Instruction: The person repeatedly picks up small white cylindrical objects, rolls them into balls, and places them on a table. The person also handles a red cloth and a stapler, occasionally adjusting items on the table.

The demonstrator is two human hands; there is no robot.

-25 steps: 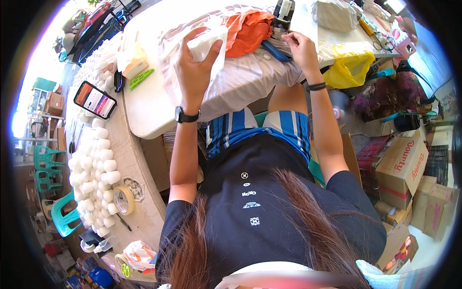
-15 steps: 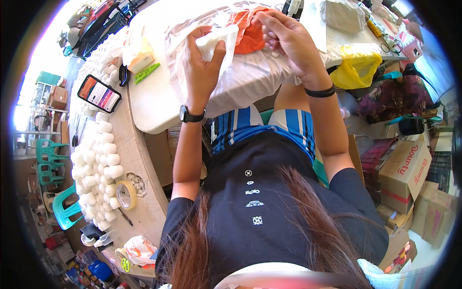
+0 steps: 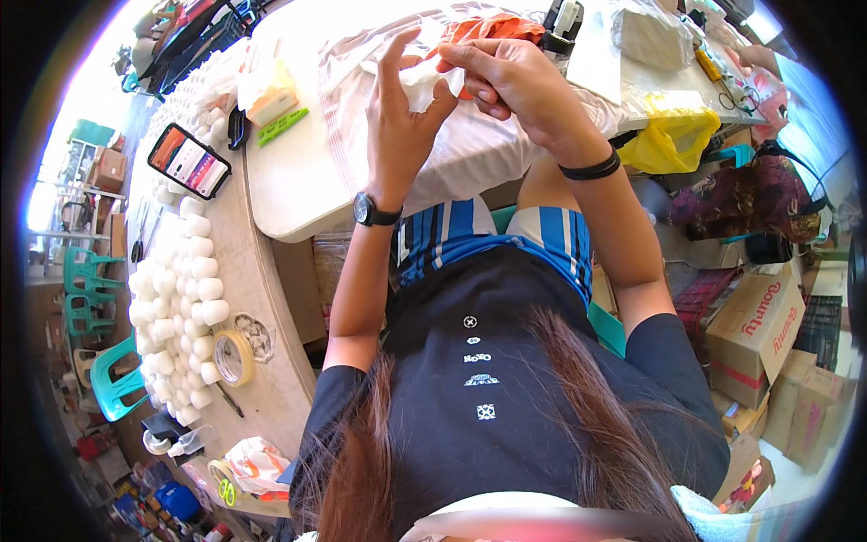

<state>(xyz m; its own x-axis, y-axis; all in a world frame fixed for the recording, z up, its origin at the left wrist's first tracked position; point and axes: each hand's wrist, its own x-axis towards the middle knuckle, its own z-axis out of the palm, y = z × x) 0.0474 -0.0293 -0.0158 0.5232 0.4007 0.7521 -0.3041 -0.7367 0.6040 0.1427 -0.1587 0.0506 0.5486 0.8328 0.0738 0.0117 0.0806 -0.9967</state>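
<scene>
Over the white cloth on the table, my left hand (image 3: 402,117) is raised with thumb and forefinger curved apart. Beside and behind its fingers shows a thin white piece (image 3: 419,88); whether the hand touches it cannot be made out. My right hand (image 3: 510,86) faces it, its thumb and fingertips pinched together close to the left fingertips. What the pinch holds is too small to tell. An orange cloth (image 3: 495,30) lies crumpled just beyond the right hand, and a bit of orange also shows below its fingers. The pale striped cloth (image 3: 479,163) hangs over the table's near edge.
On the left wooden table (image 3: 271,334) are many white rounded pieces (image 3: 181,307), a phone (image 3: 190,161), a tape roll (image 3: 234,356) and a pen. A tissue pack (image 3: 269,95) and green packet (image 3: 284,127) sit nearby. Rightward are a yellow bag (image 3: 673,135), cardboard boxes (image 3: 754,339) and another person's arm (image 3: 757,59).
My right hand has moved left, toward my left hand. The orange cloth now lies farther back, and less of the thin white piece shows between my hands.
</scene>
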